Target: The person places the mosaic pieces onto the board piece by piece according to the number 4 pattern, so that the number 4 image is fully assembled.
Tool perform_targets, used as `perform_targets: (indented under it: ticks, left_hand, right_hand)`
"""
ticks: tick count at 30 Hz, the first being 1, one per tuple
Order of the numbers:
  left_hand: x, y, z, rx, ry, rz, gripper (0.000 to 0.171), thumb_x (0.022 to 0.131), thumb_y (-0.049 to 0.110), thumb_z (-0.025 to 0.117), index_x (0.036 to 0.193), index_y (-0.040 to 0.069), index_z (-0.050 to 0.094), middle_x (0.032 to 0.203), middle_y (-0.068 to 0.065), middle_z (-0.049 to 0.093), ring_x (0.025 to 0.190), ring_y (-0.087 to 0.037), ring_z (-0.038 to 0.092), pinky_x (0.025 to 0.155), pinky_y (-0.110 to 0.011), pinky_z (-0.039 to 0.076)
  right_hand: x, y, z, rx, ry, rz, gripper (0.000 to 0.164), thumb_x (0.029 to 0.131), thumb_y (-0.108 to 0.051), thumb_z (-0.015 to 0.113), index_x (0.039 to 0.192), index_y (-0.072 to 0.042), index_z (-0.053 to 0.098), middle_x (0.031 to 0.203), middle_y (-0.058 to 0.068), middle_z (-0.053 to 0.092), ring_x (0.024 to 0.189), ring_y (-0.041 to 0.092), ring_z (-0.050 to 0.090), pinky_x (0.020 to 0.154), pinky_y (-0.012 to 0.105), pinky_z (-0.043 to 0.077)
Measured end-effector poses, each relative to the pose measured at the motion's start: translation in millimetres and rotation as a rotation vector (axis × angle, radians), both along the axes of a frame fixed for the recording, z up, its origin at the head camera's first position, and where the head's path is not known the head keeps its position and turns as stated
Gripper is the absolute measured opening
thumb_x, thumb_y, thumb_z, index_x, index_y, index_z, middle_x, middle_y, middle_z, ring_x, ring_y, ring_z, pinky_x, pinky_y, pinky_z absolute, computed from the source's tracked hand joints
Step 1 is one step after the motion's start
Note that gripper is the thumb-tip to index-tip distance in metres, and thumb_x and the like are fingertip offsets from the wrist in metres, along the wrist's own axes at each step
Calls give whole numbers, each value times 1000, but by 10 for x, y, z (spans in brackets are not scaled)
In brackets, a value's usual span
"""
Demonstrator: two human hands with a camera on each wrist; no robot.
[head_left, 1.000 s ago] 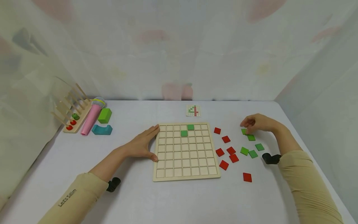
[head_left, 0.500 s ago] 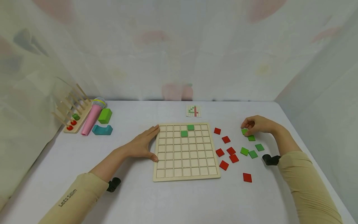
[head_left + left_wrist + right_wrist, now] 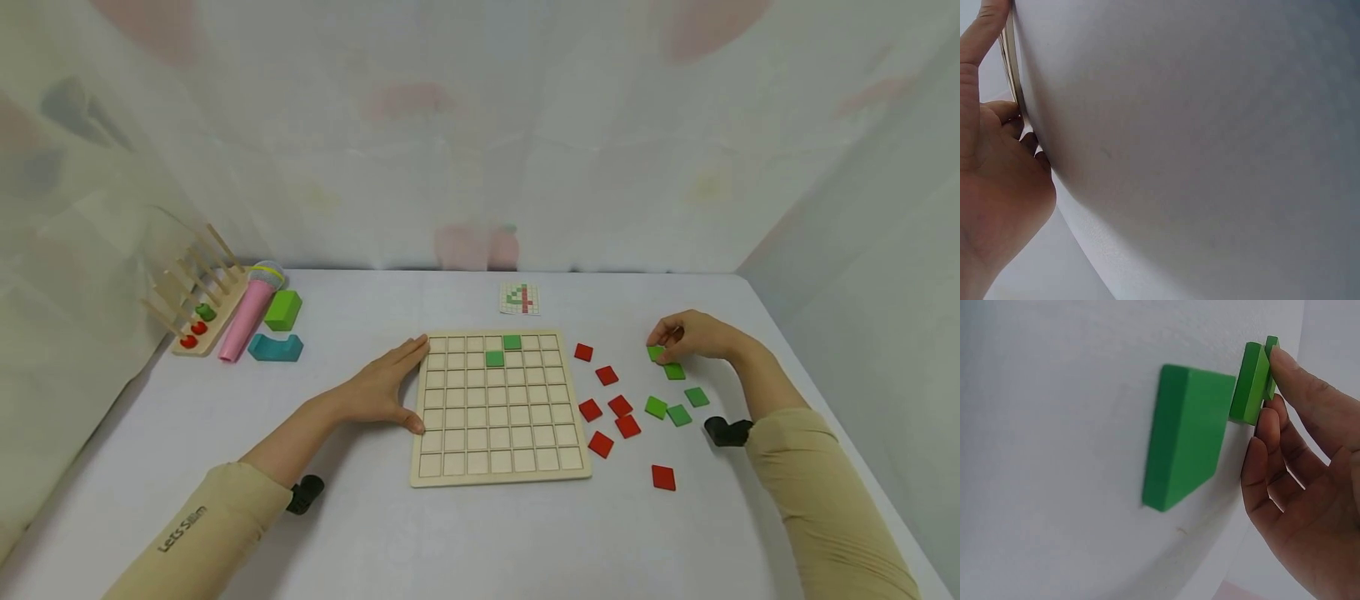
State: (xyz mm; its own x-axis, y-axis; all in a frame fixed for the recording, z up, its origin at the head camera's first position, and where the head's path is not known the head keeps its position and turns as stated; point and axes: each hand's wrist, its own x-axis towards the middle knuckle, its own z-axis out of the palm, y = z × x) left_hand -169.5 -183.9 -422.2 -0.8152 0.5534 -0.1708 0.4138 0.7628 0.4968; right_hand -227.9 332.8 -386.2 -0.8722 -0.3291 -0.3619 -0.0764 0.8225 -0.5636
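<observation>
A square wooden grid board lies flat on the table, with two green tiles in its upper cells. My left hand rests along the board's left edge, fingers spread, thumb lower down; the left wrist view shows the board's edge against that hand. To the right, my right hand pinches a light green tile at the table surface, thumb on its near side. Another green tile lies right beside it. In the right wrist view a darker green tile lies closer to the camera.
Several red tiles and green tiles lie right of the board. A small pattern card lies behind it. At the left stand a peg rack, a pink microphone, a green block and a teal block.
My right hand has lowered slightly and its thumb and fingers have closed on the light green tile. The left hand and the board stay in place.
</observation>
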Motion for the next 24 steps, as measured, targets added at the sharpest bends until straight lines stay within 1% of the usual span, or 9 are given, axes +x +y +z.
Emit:
perform_targets:
  ticks: [8,15,20,24]
  left_hand:
    - [-5,-19,-13,0,1,0,136,59,64,85,158,4,14,169,-12,7,156,-39,10,123,-62,19]
    - [-7,-22,-14,-2,4,2,136,58,64,85,159,4,14,169,-12,8,156,-39,10,122,-63,19]
    - [-7,-17,-13,-3,3,2,136,58,64,85,159,5,14,169,-11,7,156,-38,10,123,-62,19]
    - [-9,-14,-12,-7,2,0,136,59,64,84,159,5,13,169,-11,7,156,-38,10,123,-62,19]
  right_hand:
    - [-11,-5,3,-13,6,4,26,82,-14,77,104,-2,69,90,6,63,84,17,53,76,26,46]
    - [12,-28,27,-54,31,-3,17,83,-9,74,99,-2,69,86,7,64,80,17,54,74,27,46]
    - [9,-32,19,-49,40,-1,24,84,-9,74,105,0,67,93,11,66,84,17,56,74,23,48]
    - [3,-33,12,-24,29,-6,27,83,-13,76,105,0,67,93,10,66,85,17,55,75,26,47]
